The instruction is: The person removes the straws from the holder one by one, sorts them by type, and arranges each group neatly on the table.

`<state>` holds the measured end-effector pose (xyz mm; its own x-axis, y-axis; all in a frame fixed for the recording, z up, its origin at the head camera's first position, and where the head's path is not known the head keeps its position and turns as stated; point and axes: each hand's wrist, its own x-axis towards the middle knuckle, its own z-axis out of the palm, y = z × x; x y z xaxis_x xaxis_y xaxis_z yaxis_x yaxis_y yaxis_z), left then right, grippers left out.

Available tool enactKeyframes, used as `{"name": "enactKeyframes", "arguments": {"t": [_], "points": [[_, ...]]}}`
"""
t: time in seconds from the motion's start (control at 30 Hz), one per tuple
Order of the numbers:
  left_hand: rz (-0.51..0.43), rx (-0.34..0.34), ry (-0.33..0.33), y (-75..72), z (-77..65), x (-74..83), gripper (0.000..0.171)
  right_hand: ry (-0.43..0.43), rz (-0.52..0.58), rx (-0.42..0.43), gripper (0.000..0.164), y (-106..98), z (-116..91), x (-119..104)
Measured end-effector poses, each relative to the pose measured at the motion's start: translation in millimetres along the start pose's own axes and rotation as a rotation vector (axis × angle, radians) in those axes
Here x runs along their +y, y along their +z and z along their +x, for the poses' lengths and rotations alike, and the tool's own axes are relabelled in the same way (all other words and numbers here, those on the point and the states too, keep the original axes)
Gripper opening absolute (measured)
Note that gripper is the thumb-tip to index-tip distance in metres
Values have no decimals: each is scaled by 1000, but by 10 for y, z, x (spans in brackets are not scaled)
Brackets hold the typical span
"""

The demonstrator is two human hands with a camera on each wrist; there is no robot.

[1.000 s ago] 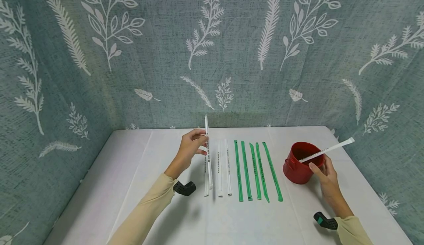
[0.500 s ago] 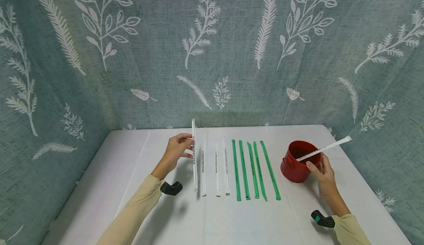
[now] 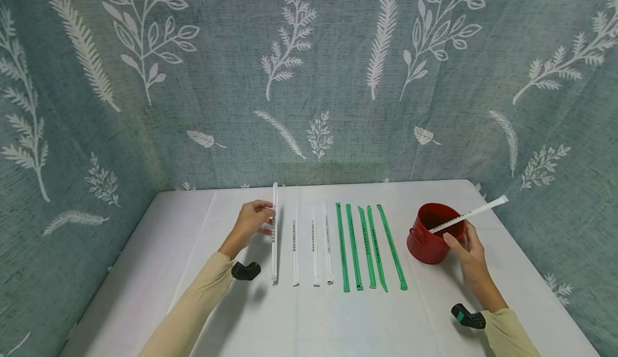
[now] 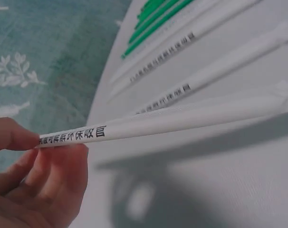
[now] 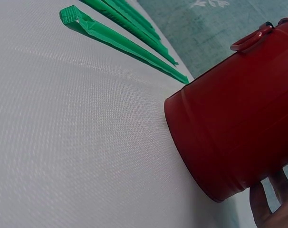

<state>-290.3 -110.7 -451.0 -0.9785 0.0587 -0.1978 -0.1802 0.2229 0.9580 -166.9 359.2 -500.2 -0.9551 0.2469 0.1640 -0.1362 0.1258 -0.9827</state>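
Note:
My left hand (image 3: 247,224) pinches a white paper-wrapped straw (image 3: 274,252) between thumb and fingertips. In the left wrist view the straw (image 4: 191,118) shows dark printed characters, and its shadow falls on the cloth below. To its right lie a white wrapped straw (image 3: 295,266) and two more white ones, roughly parallel. My right hand (image 3: 472,263) grips the red bucket (image 3: 427,248) at its right side, thumb toward the front. Another white wrapped straw (image 3: 485,208) leans out of the bucket over its right rim. The right wrist view shows the bucket (image 5: 239,109) and fingers along its side.
Several green wrapped straws (image 3: 367,255) lie side by side between the white ones and the bucket. The table has a white cloth (image 3: 367,325). A patterned grey-green curtain (image 3: 232,104) rises behind it and at both sides. Dark devices sit on both wrists.
My left hand has moved left with its straw, away from the row, and brought it lower and straighter beside the others. The right hand stays at the bucket. The whole view has shifted slightly.

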Motion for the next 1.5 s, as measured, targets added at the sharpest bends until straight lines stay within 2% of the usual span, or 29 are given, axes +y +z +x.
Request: {"name": "enactKeyframes", "arguments": {"t": [0.13, 0.43, 0.77, 1.0, 1.17, 1.5], "points": [[41, 1, -16, -18, 61, -77, 33, 1, -4, 0, 67, 10, 12, -5], [116, 51, -47, -51, 164, -202, 31, -9, 1, -10, 67, 13, 21, 10], [233, 88, 2, 2, 261, -360, 30, -3, -5, -5, 66, 18, 13, -13], [296, 87, 27, 60, 248, -339, 31, -2, 6, 11, 65, 20, 1, -12], [369, 113, -1, 91, 273, -334, 30, -1, -1, 10, 66, 19, -3, -15], [474, 140, 22, 141, 252, -305, 28, 1, -2, 2, 67, 10, 0, -27]]}}
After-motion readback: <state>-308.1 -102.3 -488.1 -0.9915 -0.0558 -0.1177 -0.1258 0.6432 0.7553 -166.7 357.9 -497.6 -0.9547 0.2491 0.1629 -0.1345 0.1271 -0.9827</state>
